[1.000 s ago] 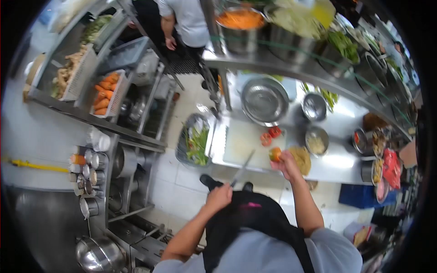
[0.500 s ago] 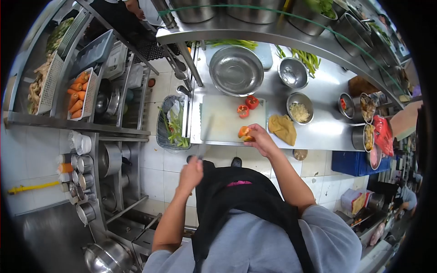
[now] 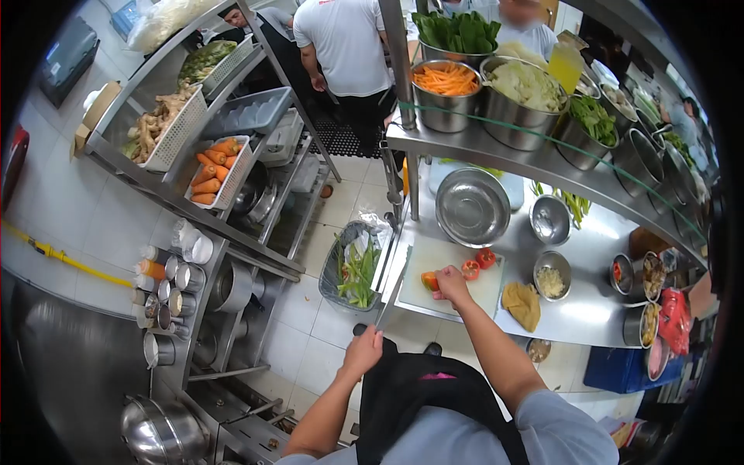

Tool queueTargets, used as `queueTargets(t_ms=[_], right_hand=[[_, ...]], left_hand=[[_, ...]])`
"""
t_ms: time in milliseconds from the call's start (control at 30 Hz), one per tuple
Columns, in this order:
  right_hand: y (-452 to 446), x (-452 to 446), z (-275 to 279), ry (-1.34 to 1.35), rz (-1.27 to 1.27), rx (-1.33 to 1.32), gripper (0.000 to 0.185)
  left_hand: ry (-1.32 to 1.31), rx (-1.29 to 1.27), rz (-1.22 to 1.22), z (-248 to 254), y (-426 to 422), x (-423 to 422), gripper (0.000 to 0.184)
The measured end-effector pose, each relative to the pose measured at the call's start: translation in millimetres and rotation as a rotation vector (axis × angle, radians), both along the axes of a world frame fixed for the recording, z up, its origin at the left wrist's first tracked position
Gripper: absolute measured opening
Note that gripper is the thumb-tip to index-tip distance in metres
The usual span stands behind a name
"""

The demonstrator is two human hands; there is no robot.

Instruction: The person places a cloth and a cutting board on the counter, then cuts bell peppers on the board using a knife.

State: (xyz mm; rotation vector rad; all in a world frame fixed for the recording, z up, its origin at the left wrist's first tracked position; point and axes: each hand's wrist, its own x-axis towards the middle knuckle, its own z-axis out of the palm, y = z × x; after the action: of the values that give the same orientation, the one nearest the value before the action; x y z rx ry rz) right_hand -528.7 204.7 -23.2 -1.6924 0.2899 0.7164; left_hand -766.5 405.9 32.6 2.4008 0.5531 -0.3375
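Note:
My left hand [image 3: 364, 353] is closed round the handle of a knife [image 3: 383, 315]; its blade points up toward the counter's left edge, beside the waste bin. Over the white cutting board [image 3: 418, 252], my right hand [image 3: 452, 285] is closed on an orange-red bell pepper [image 3: 429, 280], partly covered by the fingers. Just beyond that hand, two red bell pepper pieces [image 3: 470, 269] lie on the board. A folded mustard cloth [image 3: 521, 305] rests to the right of the board.
Left of the counter stands a lined bin [image 3: 328, 280] holding green trimmings. A wide metal bowl [image 3: 473, 207] and a bowl of chopped pale food [image 3: 551, 283] sit on the counter. Above runs a steel shelf [image 3: 496, 153] with vegetable pots. People [image 3: 345, 50] stand beyond.
The view has swung up and left, bringing the shelf pots and people into sight. My right hand has moved the pepper left across the board. The knife has moved off the board's surface.

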Motion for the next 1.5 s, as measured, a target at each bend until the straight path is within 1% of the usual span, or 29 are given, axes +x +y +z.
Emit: queueTargets(t_ms=[33, 100, 133, 200, 233, 300, 333, 400, 433, 467, 533, 600, 633, 700, 800, 867, 933, 1067, 1133, 1267, 1333, 1367, 1433, 1467, 1500], right_hand=[[3, -1, 8, -0.009, 0.002, 0.005, 0.027], [2, -7, 31, -0.147, 0.117, -0.198, 0.034], [2, -12, 30, -0.149, 0.118, -0.199, 0.034], [2, -24, 28, -0.766, 0.245, -0.44, 0.042], [1, -27, 33, -0.769, 0.246, -0.438, 0.042], [-5, -35, 50, -0.774, 0.408, -0.4, 0.049], [-5, -32, 44, -0.772, 0.407, -0.4, 0.049], [-9, -25, 14, -0.802, 0.406, -0.404, 0.048], [-11, -20, 4, -0.83, 0.4, -0.393, 0.043], [-14, -17, -3, -0.843, 0.396, -0.389, 0.038], [-15, -9, -6, -0.865, 0.441, -0.429, 0.033], [-17, -9, 14, -0.82, 0.428, -0.423, 0.037], [-18, -9, 21, -0.805, 0.425, -0.441, 0.037], [-17, -6, 31, -0.71, 0.427, -0.396, 0.038], [-16, -2, 19, -0.703, 0.436, -0.436, 0.039], [-15, 1, 15, -0.688, 0.439, -0.438, 0.04], [-15, 1, 15, -0.465, 0.384, -0.322, 0.043], [-11, -3, 34, -0.402, 0.397, -0.398, 0.048], [-8, -4, 43, -0.491, 0.463, -0.569, 0.05], [-4, -5, 27, -0.554, 0.45, -0.636, 0.047], [-4, -6, 25, -0.691, 0.383, -0.622, 0.035], [-4, -5, 24, -0.689, 0.389, -0.627, 0.035], [-3, -3, 22, -0.817, 0.361, -0.598, 0.02], [-4, -2, 21, -0.818, 0.368, -0.601, 0.02], [-6, -1, 21, -0.881, 0.408, -0.556, 0.015]], left_hand=[[-0.003, -0.03, 0.025, -4, -3, -2, 0.031], [-0.009, -0.061, 0.049, -7, -9, -4, 0.032], [0.021, -0.093, 0.054, -5, -11, -7, 0.033], [0.093, -0.125, 0.03, -10, -13, -11, 0.034], [0.09, -0.123, 0.033, -18, -13, -13, 0.034], [0.115, -0.265, 0.067, -32, -14, -19, 0.034], [0.116, -0.265, 0.066, -23, -13, -15, 0.034], [0.303, -0.403, 0.177, 6, -18, -5, 0.033], [0.078, -0.317, 0.096, -42, -13, -18, 0.032], [0.106, -0.332, 0.124, -43, -14, -19, 0.032], [0.094, -0.255, 0.097, -28, -14, -15, 0.031], [0.079, -0.162, 0.056, -9, -15, -9, 0.03], [0.005, -0.107, 0.03, -4, -17, -8, 0.029], [-0.002, -0.102, 0.02, 11, -22, -5, 0.028], [0.079, -0.11, -0.009, 38, -29, 0, 0.027], [0.079, -0.119, -0.034, 30, -29, -3, 0.028], [0.084, -0.128, -0.059, 24, -30, -7, 0.028], [0.138, -0.179, -0.068, 13, -29, -6, 0.032], [0.142, -0.2, -0.067, 10, -28, -5, 0.033], [0.166, -0.235, -0.062, 1, -23, -4, 0.034], [0.194, -0.297, -0.05, -6, -18, -2, 0.034], [0.195, -0.304, -0.047, -9, -15, -1, 0.034], [0.205, -0.358, -0.032, -13, -11, 1, 0.035], [0.208, -0.378, -0.025, -14, -9, 2, 0.036], [0.199, -0.381, -0.026, -15, -7, 3, 0.036]])
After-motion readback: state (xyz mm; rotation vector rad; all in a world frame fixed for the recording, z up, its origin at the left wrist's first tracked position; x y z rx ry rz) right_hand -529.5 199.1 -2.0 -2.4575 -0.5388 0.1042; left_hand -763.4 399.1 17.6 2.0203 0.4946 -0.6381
